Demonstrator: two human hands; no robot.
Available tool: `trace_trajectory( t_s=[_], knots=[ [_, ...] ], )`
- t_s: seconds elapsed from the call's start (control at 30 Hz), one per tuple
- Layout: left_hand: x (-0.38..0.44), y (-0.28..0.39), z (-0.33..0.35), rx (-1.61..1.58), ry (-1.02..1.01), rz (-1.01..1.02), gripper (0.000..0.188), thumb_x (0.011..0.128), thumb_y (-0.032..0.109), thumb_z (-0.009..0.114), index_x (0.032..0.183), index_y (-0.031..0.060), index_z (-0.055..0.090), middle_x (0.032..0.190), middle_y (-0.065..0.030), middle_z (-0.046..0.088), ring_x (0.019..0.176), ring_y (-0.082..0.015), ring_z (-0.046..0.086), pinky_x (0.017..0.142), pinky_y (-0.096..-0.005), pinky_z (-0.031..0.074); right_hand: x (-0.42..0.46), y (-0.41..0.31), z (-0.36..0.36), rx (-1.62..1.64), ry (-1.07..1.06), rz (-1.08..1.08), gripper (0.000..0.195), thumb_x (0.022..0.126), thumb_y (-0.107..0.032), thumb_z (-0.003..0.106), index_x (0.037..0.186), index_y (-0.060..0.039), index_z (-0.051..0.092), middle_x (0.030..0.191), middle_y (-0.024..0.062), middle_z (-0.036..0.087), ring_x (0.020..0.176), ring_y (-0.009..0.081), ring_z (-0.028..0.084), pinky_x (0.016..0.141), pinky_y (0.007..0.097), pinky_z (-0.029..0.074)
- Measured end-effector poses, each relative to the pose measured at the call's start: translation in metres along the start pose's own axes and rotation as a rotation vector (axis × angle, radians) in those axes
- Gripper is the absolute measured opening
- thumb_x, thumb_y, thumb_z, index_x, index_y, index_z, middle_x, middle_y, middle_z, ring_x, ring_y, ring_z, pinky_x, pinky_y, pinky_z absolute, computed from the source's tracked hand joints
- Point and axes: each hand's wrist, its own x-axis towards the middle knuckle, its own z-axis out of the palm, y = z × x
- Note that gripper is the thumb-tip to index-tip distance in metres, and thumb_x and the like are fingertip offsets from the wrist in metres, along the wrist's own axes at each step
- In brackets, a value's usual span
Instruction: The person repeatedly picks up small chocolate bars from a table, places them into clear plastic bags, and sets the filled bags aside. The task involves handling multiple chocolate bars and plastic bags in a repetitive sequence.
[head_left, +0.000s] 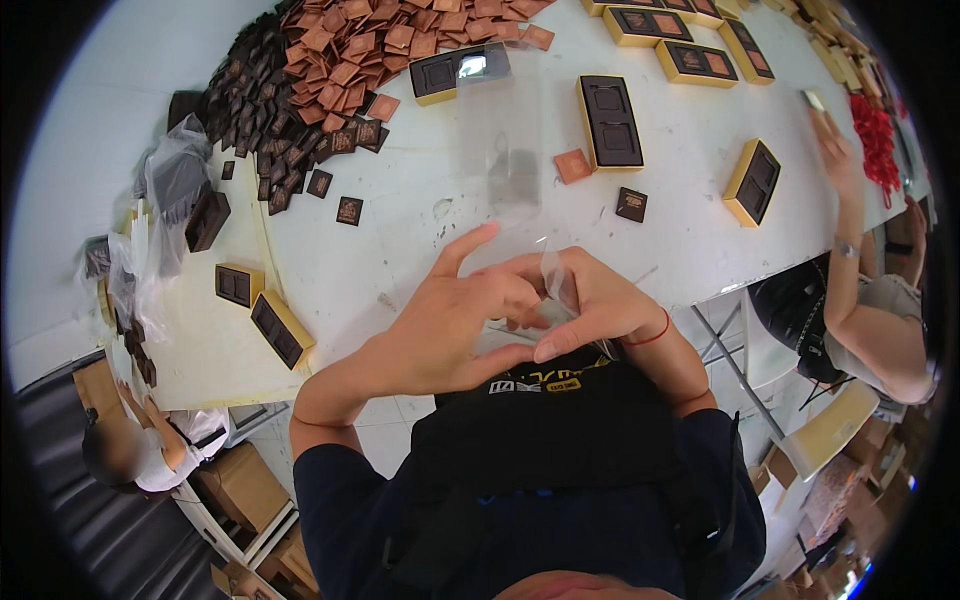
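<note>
My left hand (442, 322) and my right hand (596, 300) meet above the table's near edge, in front of my dark apron. Between their fingers is a clear plastic flap (556, 277), bent and shiny. My left index finger points outward. Beyond my fingertips extends a long clear plastic sleeve (499, 142), partly over a gold-edged box (435, 77); whether it joins the flap I cannot tell. Past my right hand lie a dark printed square packet (631, 205), an orange-brown square packet (573, 166) and a gold-edged box with two dark recesses (611, 124).
Heaps of orange-brown packets (360, 52) and dark packets (255, 112) cover the far left. Filled boxes (697, 62) stand at the far right. Gold-edged boxes (281, 330) sit at left. A co-worker's hand (832, 150) is near red ribbons (874, 146); another person (150, 450) is lower left.
</note>
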Motion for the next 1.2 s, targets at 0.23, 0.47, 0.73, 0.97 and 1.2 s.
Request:
trace_trajectory(
  t_s=[0.23,0.47,0.73,0.97,1.2],
  knots=[
    [-0.002,-0.026,0.029,-0.010,0.773,0.073,0.053,0.072,0.012,0.079,0.112,0.0077,0.044,0.113,-0.0127,0.055,0.102,-0.0234,0.057,0.105,-0.0459,0.031,0.004,0.005,0.001,0.092,0.271,-0.216,0.070,0.071,-0.006,0.083,0.123,-0.0051,0.036,0.099,0.0167,0.066,0.092,0.0229,0.066,0.081,0.0338,0.053],
    [-0.021,-0.032,0.099,-0.469,0.618,-0.024,0.080,0.078,0.005,0.068,0.140,0.0069,0.018,0.138,-0.0251,0.043,0.129,-0.0338,0.044,0.112,-0.0519,0.025,0.006,0.029,0.013,0.239,0.388,-0.217,0.054,0.086,-0.008,0.067,0.124,-0.0072,0.029,0.093,0.0150,0.061,0.080,0.0231,0.068,0.073,0.0331,0.056],
    [-0.024,-0.045,0.101,-0.237,0.778,0.034,0.078,0.070,0.000,0.073,0.135,0.0029,0.029,0.109,-0.0128,0.058,0.102,-0.0236,0.057,0.104,-0.0512,0.036,0.009,0.042,0.023,-0.132,0.618,-0.517,0.051,0.090,-0.001,0.059,0.129,-0.0027,0.027,0.103,0.0154,0.056,0.073,0.0168,0.067,0.063,0.0276,0.057],
    [-0.021,-0.039,0.098,-0.343,0.777,-0.024,0.069,0.070,-0.002,0.073,0.128,0.0043,0.036,0.095,-0.0092,0.056,0.090,-0.0182,0.056,0.092,-0.0437,0.043,0.008,0.045,0.017,-0.281,0.566,-0.508,0.014,0.089,0.001,0.057,0.101,0.0007,0.052,0.098,0.0123,0.057,0.070,0.0148,0.066,0.059,0.0238,0.055],
    [-0.027,-0.043,0.113,-0.717,0.711,-0.193,0.032,0.079,-0.001,0.069,0.100,0.0060,0.046,0.088,-0.0059,0.055,0.077,-0.0118,0.055,0.073,-0.0252,0.044,-0.003,0.056,0.005,-0.706,0.564,-0.538,0.006,0.087,-0.006,0.060,0.088,-0.0015,0.057,0.093,0.0092,0.056,0.075,0.0117,0.056,0.062,0.0226,0.045]
  ],
)
